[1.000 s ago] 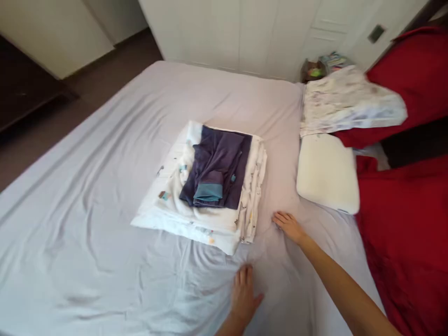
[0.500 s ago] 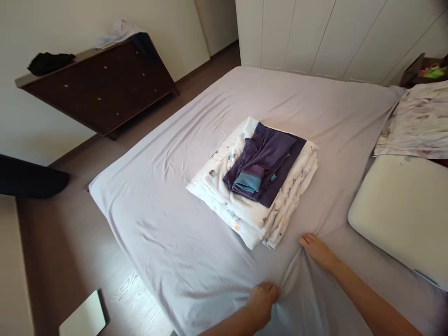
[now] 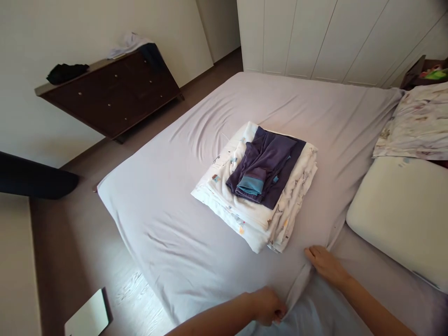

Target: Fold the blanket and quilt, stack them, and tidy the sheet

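Observation:
Both of my hands are at the near edge of a mattress covered by a lilac fitted sheet. My left hand is closed on the sheet, and my right hand pinches it further along. Between them a fold of the sheet stands lifted. Beyond my hands lies a stack of folded white patterned cloth, not touched by either hand. A folded navy garment with a teal cuff rests on top of the stack.
A white pillow and a crumpled floral cloth lie at the right. Behind the bed stands a white wardrobe. A dark dresser with clothing on top stands at the left. A pale flat board lies on the floor.
My hands have gone from resting flat on the sheet to gripping it, raising a fold between them. The view has swung left, bringing the dresser into sight.

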Available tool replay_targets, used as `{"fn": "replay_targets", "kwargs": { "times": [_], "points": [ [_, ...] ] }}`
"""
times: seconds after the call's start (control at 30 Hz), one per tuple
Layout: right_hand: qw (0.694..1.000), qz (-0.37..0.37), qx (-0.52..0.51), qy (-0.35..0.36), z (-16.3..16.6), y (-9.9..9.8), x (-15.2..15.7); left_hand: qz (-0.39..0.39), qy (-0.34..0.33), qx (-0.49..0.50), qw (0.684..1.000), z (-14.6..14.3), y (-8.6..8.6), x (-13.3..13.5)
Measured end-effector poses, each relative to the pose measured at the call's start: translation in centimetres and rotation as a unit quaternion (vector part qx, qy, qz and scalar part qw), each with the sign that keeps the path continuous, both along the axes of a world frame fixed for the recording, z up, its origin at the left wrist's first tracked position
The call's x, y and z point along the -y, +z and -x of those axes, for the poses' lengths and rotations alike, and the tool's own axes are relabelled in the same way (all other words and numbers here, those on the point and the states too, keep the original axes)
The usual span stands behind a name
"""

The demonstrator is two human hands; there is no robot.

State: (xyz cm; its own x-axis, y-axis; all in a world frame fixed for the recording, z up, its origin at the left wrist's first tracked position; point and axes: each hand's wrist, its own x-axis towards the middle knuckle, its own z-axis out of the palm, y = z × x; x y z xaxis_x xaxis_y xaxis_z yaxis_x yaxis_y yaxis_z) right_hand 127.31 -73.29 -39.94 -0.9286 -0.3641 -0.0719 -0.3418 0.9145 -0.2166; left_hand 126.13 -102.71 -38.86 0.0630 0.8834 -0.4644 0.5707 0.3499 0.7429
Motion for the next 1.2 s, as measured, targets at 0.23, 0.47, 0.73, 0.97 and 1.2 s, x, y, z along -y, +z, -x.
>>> {"fn": "replay_targets", "kwargs": {
  "times": [0.23, 0.47, 0.73, 0.97, 1.2],
  "points": [
    [0.995, -0.068, -0.049, 0.063, 0.3, -1.2, -3.4, 0.078, 0.149, -0.066, 0.984, -1.1, 0.5, -2.5],
    [0.984, -0.158, -0.038, -0.073, 2.9, 2.7, -12.1, 0.063, 0.327, -0.089, 0.939, 3.0, 2.1, -13.3],
    [0.986, -0.161, -0.017, -0.049, 8.8, 3.0, -11.4, 0.079, 0.205, -0.117, 0.969, 7.1, 2.6, -20.7],
    [0.987, -0.152, -0.035, -0.044, 5.8, 3.1, -11.5, 0.031, 0.027, -0.099, 0.994, 7.1, 3.3, -19.2],
    [0.984, -0.164, 0.013, -0.062, 6.8, 3.1, -10.2, 0.038, 0.098, -0.062, 0.993, 6.3, 1.3, -18.1]
  ]
}}
